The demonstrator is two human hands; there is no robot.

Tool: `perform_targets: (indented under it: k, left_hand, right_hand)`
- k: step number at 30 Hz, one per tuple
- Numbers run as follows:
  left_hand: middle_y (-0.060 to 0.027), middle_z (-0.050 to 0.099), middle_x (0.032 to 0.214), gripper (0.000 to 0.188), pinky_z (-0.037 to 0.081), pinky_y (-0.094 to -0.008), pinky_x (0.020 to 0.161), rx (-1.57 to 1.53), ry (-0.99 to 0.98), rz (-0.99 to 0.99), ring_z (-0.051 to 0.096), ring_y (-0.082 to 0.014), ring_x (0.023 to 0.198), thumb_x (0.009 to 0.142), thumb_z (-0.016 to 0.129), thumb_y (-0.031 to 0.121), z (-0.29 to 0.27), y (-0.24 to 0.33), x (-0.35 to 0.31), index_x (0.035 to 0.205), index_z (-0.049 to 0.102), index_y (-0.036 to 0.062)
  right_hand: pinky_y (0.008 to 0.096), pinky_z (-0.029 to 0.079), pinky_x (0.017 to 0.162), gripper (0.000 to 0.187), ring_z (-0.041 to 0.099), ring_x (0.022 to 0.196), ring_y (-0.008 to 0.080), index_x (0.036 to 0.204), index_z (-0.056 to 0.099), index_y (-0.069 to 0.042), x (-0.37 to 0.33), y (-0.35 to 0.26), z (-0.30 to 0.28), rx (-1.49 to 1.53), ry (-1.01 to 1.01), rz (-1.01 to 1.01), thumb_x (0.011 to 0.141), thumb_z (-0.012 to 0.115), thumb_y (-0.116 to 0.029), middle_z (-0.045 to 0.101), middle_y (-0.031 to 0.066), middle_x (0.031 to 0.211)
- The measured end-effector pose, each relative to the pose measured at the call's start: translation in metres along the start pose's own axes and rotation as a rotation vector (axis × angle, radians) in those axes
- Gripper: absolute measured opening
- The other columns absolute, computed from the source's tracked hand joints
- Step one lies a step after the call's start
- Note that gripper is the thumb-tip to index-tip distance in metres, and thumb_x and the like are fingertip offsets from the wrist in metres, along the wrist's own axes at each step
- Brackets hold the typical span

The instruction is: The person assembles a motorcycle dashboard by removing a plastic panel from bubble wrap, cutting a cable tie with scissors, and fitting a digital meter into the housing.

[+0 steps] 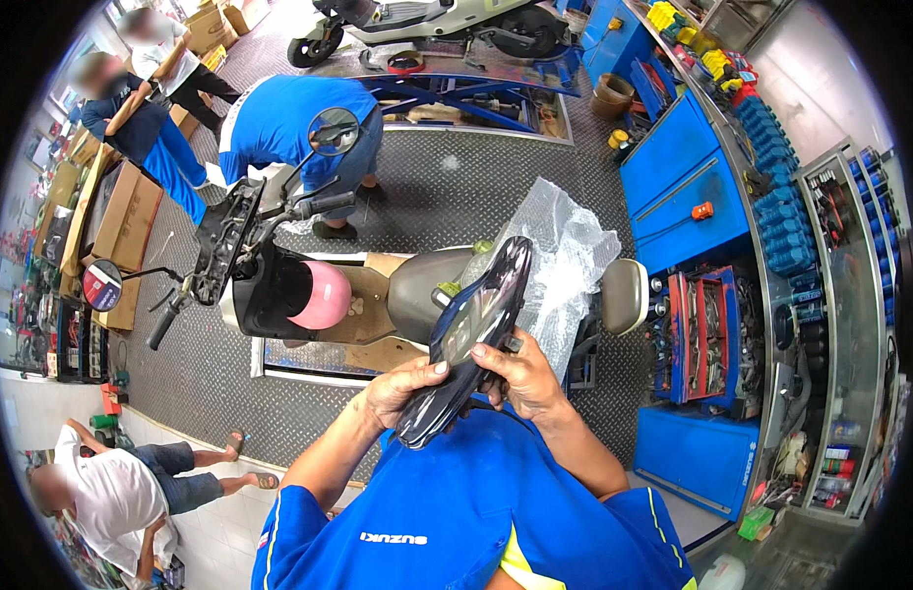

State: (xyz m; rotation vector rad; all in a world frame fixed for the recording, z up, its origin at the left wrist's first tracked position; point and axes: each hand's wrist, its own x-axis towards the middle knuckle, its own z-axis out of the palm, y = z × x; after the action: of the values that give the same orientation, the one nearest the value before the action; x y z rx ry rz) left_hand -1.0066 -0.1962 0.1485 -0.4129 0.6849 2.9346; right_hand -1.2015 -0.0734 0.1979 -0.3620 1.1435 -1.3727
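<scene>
Both my hands hold a long, glossy black scooter panel [481,305] with a smooth, window-like middle, tilted up in front of my chest. My left hand [402,389] grips its lower left side, thumb on top. On the other edge, my right hand [520,374] presses its thumb on the panel, the other fingers partly hidden beneath. Just beyond lies a sheet of clear bubble wrap [565,265] over the rear of a scooter with a grey seat [417,295]. That scooter's handlebar area [235,231] is stripped of covers, and a pink helmet [327,295] rests in front of the seat.
A person in blue [299,118] bends over beyond the handlebars. Two people stand at the far left, another [117,482] at the lower left. Blue cabinets [688,187] and a red tool drawer [698,334] line the right. Another scooter [447,25] stands on a lift behind.
</scene>
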Motion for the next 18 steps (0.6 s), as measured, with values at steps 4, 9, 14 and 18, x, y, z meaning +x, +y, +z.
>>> perform_targets:
  k: [4, 9, 14, 18]
  left_hand:
    - [-0.0268, 0.068, 0.119, 0.068, 0.068, -0.0374, 0.070, 0.004, 0.088, 0.045, 0.077, -0.0310, 0.095, 0.096, 0.074, 0.043, 0.013, -0.006, 0.007, 0.137, 0.055, -0.0079]
    - [-0.0259, 0.070, 0.115, 0.059, 0.068, -0.0362, 0.068, -0.105, 0.121, 0.013, 0.078, -0.0292, 0.085, 0.099, 0.071, 0.038, 0.018, -0.008, 0.006, 0.134, 0.057, -0.0080]
    - [-0.0230, 0.073, 0.105, 0.053, 0.069, -0.0364, 0.066, -0.145, 0.140, 0.028, 0.078, -0.0270, 0.078, 0.100, 0.070, 0.035, 0.018, -0.010, 0.007, 0.130, 0.060, -0.0084]
    - [-0.0207, 0.075, 0.102, 0.051, 0.068, -0.0350, 0.068, -0.121, 0.121, 0.031, 0.078, -0.0245, 0.079, 0.099, 0.072, 0.032, 0.015, -0.010, 0.007, 0.128, 0.061, -0.0078]
  right_hand:
    - [0.0213, 0.042, 0.034, 0.035, 0.055, 0.043, 0.0080, 0.106, 0.064, -0.002, 0.000, 0.007, 0.004, 0.021, -0.007, -0.027, 0.095, 0.080, -0.030, 0.067, 0.0051, 0.073]
    - [0.0197, 0.036, 0.032, 0.029, 0.049, 0.040, 0.0052, 0.100, 0.066, -0.003, 0.000, 0.012, 0.002, -0.017, 0.004, 0.005, 0.097, 0.076, -0.031, 0.064, 0.0024, 0.066]
    - [0.0197, 0.032, 0.032, 0.026, 0.046, 0.040, 0.0035, 0.099, 0.067, -0.004, -0.002, 0.011, -0.001, 0.073, -0.045, 0.028, 0.096, 0.076, -0.028, 0.064, 0.0022, 0.067]
    - [0.0198, 0.032, 0.032, 0.024, 0.046, 0.040, 0.0029, 0.099, 0.067, -0.004, -0.002, 0.009, 0.001, 0.078, -0.020, 0.024, 0.096, 0.076, -0.026, 0.064, 0.0014, 0.067]
